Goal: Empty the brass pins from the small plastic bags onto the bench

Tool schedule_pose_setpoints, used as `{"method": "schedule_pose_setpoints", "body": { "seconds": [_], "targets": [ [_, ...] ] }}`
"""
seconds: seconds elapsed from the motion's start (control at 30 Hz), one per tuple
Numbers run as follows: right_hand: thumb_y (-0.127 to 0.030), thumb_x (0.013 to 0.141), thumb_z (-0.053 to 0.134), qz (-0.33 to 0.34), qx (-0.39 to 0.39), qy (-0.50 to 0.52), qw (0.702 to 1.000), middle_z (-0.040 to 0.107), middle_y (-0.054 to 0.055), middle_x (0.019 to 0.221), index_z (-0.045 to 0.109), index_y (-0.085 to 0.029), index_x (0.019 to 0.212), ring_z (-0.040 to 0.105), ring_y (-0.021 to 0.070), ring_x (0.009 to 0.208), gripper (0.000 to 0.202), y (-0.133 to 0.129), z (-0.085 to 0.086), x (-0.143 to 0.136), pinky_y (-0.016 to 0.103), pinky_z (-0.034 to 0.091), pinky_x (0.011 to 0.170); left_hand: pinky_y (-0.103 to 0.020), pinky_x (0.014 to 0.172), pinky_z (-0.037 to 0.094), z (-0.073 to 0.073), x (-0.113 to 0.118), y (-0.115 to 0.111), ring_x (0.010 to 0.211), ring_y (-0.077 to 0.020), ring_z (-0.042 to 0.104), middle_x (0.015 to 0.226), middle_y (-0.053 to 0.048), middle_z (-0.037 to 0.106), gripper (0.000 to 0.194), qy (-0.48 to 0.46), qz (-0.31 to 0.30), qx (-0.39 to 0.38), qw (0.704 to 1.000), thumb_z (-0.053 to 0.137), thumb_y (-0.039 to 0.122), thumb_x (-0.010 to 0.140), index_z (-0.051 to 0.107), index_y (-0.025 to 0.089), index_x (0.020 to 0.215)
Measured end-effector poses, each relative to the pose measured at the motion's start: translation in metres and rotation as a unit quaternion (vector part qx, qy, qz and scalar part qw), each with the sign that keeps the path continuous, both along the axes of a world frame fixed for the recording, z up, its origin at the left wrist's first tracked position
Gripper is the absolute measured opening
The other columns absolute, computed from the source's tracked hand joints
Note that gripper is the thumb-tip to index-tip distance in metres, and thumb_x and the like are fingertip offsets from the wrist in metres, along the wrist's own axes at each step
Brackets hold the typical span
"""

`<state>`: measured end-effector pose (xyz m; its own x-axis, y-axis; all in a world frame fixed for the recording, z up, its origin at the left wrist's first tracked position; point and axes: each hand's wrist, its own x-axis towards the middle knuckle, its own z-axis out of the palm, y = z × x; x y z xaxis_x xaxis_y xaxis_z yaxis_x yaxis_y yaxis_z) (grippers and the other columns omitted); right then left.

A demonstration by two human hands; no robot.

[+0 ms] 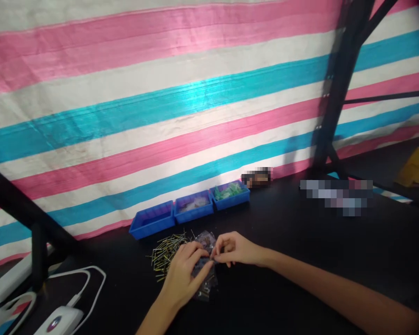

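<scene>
Person's L hand (185, 269) & R hand (240, 250) work at lower ctr of frame, over clear plastic bags (209, 278) w/ small dark pcs inside. Bags lie on black tabletop (282, 293), partly under L hand; at least 1, exact no. can't be told. L hand: fingers bent, thumb & fingertips a narrow gap apart at bags. R hand: thumb & forefinger nearly together, other fingers curled; fingertips of both hands meet nr bags' middle. Can't tell what, if anything, either pinches.

Pile of thin metallic rods (165, 251), approx. dozens, too tangled to count, just L of bags; L hand blocks part of it.

Behind, 3 blue trays in a row, ctr of frame: L tray (152, 228), mid tray (195, 215) w/ whitish clear pcs, R tray (232, 201) w/ green pcs. 2 pixelated patches, contents unclear: 1 beside R tray, 1 at mid right.

Lower left: 1 white device (61, 321) w/ white cable (99, 288). Right edge: 1 yellow item (417, 167). Striped tarp (143, 83) fills upper frame; black post (338, 97) stands before it, upper right.
</scene>
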<state>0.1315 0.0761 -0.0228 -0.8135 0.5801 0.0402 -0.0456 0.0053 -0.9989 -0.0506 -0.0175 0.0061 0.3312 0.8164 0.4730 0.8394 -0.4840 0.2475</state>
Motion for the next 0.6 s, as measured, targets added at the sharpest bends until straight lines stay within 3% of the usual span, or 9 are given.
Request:
{"method": "schedule_pose_setpoints", "body": {
  "seconds": [0.13,0.33,0.5,0.6],
  "targets": [
    [-0.034,0.065,0.073,0.000,0.011,0.011,1.000,0.062,0.002,0.073,0.065,-0.012,0.075,0.053,0.0055,0.051,0.025,0.0037,-0.0047,0.0010,0.015,0.038,0.045,-0.031,0.073,0.044,-0.0036,0.0043,0.0002,0.081,-0.0176,0.055,0.090,-0.005,0.060,0.010,0.017,-0.026,0.068,0.997,0.049,0.021,0.086,0.059,0.020,0.088],
    [-0.031,0.064,0.072,-0.038,0.013,0.040,0.998,0.062,0.004,0.095,0.064,-0.012,0.064,0.053,0.0041,0.052,0.021,0.0040,-0.0073,-0.0008,0.015,0.038,0.043,-0.030,0.074,0.046,-0.0067,0.0001,0.0038,0.083,-0.0172,0.057,0.093,-0.005,0.060,0.011,0.008,0.002,0.117,0.993,0.053,0.022,0.084,0.059,0.021,0.092],
    [-0.034,0.064,0.073,-0.080,0.030,0.002,0.996,0.061,0.001,0.072,0.066,-0.015,0.081,0.053,0.0069,0.052,0.026,-0.0002,-0.0010,-0.0018,0.015,0.038,0.042,-0.030,0.076,0.047,-0.0047,0.0009,0.0030,0.086,-0.0181,0.057,0.096,-0.006,0.059,0.010,-0.009,0.032,0.131,0.991,0.052,0.019,0.082,0.058,0.020,0.090],
    [-0.033,0.064,0.072,-0.097,0.035,0.004,0.995,0.062,0.003,0.083,0.066,-0.014,0.078,0.053,0.0068,0.053,0.024,-0.0023,0.0023,-0.0009,0.016,0.039,0.042,-0.030,0.077,0.047,-0.0034,0.0019,0.0014,0.087,-0.0181,0.057,0.095,-0.006,0.059,0.008,-0.022,0.039,0.134,0.990,0.051,0.017,0.082,0.056,0.019,0.087]
  ]
}}
